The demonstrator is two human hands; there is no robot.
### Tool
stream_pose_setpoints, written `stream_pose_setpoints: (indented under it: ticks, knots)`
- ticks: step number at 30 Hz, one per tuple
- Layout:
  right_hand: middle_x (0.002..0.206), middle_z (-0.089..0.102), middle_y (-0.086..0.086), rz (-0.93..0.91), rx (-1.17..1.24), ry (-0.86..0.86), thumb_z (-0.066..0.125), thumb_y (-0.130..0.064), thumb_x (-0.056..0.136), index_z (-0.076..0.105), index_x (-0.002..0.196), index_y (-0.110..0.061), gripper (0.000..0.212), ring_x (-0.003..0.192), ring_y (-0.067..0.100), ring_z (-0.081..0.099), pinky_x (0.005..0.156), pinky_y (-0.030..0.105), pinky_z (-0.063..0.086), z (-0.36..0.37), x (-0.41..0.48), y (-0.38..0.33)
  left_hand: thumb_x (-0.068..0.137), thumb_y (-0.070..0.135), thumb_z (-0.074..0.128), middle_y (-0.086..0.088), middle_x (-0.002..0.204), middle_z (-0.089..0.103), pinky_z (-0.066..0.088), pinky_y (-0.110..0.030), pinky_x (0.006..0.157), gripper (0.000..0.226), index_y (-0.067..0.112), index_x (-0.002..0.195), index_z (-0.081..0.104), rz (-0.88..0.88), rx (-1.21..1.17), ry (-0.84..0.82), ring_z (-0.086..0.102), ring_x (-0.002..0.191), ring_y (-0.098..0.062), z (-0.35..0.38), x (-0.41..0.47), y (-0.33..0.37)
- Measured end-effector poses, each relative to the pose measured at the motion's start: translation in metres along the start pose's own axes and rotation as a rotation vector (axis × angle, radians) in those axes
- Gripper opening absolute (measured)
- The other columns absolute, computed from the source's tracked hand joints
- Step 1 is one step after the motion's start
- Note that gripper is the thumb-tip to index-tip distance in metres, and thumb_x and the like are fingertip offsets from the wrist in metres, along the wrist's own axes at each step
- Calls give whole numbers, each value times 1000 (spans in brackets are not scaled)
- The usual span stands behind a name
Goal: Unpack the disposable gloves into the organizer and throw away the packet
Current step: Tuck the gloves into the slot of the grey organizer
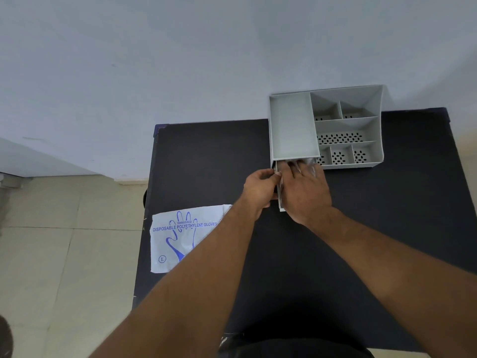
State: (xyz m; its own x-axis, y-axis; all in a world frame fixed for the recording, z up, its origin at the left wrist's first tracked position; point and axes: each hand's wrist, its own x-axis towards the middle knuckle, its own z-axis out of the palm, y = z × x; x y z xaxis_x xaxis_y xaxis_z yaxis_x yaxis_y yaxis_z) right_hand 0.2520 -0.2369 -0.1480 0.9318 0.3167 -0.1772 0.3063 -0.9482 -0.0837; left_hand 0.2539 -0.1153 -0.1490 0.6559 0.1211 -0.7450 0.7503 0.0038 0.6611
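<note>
A grey organizer [293, 125] with several compartments stands at the far right of the black table [387, 228]. Its drawer [280, 200] is pulled out toward me. Clear disposable gloves [311, 164] lie in the drawer under my right hand [303, 192], which presses flat on them with fingers spread. My left hand [259, 188] grips the drawer's left wall. The white glove packet [180, 239], printed in blue, lies flat at the table's left edge, partly under my left forearm.
The table stands against a pale wall. Beige floor tiles [64, 254] show to the left. A dark object [5, 337] sits at the bottom left corner of the view.
</note>
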Motion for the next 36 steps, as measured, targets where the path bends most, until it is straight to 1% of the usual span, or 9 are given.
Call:
stream_pose_setpoints:
  ticks: [5,10,12,16,20,24,30,33,36]
  knots:
    - [148,51,17,-12,51,19,50,-31,95,48,140,-9,51,142,27,43,121,51,13,6,-7,1,95,36,68,-1,99,78,49,-22,60,31,14,117,72,-3,-77,54,75,82,-16,2,1,0]
    - [151,48,12,-18,39,-20,42,-36,99,37,150,-12,57,146,27,36,123,53,12,3,-11,4,96,31,67,-2,111,76,48,-16,52,33,16,125,69,6,-96,26,73,95,-16,1,-2,1]
    - [151,48,11,-9,50,-31,42,-35,100,30,152,-11,59,149,29,29,122,54,10,4,-11,3,97,33,62,1,119,73,45,-21,59,37,24,133,63,10,-26,-12,71,104,-17,-2,-5,1]
    - [153,46,11,-16,19,-75,47,-37,97,35,148,-15,58,152,31,21,121,56,8,4,-10,2,97,34,54,5,108,76,42,-34,69,39,39,136,56,-16,95,-94,75,91,-17,-6,-9,-2]
    - [161,32,10,-27,-61,-108,46,-44,96,41,148,-24,56,153,32,13,120,58,5,2,-9,3,98,30,52,4,105,76,41,-36,70,41,39,138,54,-18,103,-94,74,84,-16,-6,-10,-3]
    - [155,39,11,1,-74,-86,48,-44,94,52,140,-25,50,146,35,26,118,59,12,0,-11,2,97,24,53,1,106,76,38,-34,66,42,36,136,55,-24,88,-112,74,82,-15,-6,-9,-5]
    - [116,67,5,102,69,-71,54,-38,92,56,129,-23,40,117,26,59,116,51,23,-1,-8,-1,95,10,57,-6,100,75,35,-28,53,41,18,135,59,-24,-14,-142,70,72,-14,-5,-5,-13]
    - [105,71,2,120,99,-70,52,-36,94,58,118,-21,30,107,23,63,115,49,24,-2,-8,1,96,12,62,-9,104,76,37,-24,48,40,14,136,59,3,-8,-135,70,70,-13,-4,-3,-17]
    - [106,70,0,77,74,-94,44,-35,96,65,111,-24,29,109,21,60,115,51,22,-3,-12,1,96,15,66,-9,108,77,37,-25,50,40,14,136,60,17,-11,-115,70,70,-12,-4,-3,-18]
